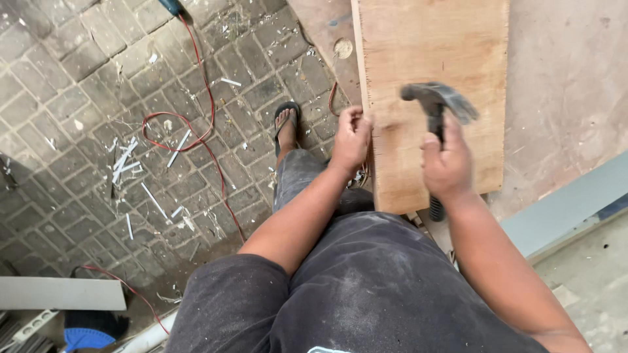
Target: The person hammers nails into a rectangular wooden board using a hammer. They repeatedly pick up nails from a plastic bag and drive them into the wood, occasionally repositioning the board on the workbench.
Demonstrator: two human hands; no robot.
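Note:
My right hand (447, 165) grips a claw hammer (437, 104) by its black handle; the blurred steel head hangs over a plywood board (445, 46). My left hand (352, 138) pinches something small, too small to tell, at the board's left edge, fingers closed against the wood. The board lies on a larger brownish sheet (562, 85). My legs in dusty dark shorts fill the lower middle, one foot in a sandal (286, 121) on the paving.
A red cable (210, 140) snakes over grey paving bricks littered with white scraps (124, 160). A grey strip (569, 206) lies at the right. A pale board (62, 294) and a blue object (88, 336) sit at lower left.

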